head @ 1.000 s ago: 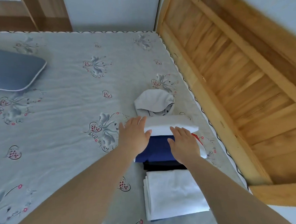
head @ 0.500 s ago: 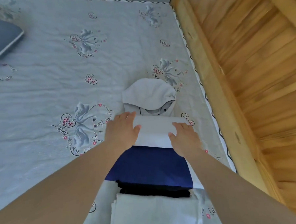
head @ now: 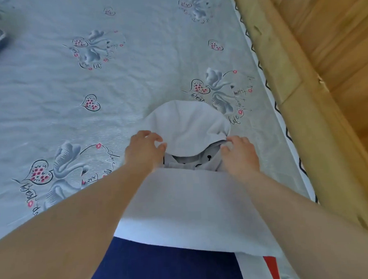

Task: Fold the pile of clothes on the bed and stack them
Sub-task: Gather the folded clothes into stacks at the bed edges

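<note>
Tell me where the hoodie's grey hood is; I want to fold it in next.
In the head view, the grey fabric hood lies right of centre on the floral bedsheet, just beyond the folded white garment, with both hands, left and right, at its opening.

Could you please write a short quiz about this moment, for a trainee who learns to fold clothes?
1. True or false: the pale grey fabric hood lies on the floral grey bedsheet.
2. Which hand pinches the hood's right edge: left hand or right hand?
3. Fill in: directly under the folded white cloth lies a folded navy blue ____.

Key: 1 true. 2 right hand; its fingers curl on the edge. 3 garment.
</note>
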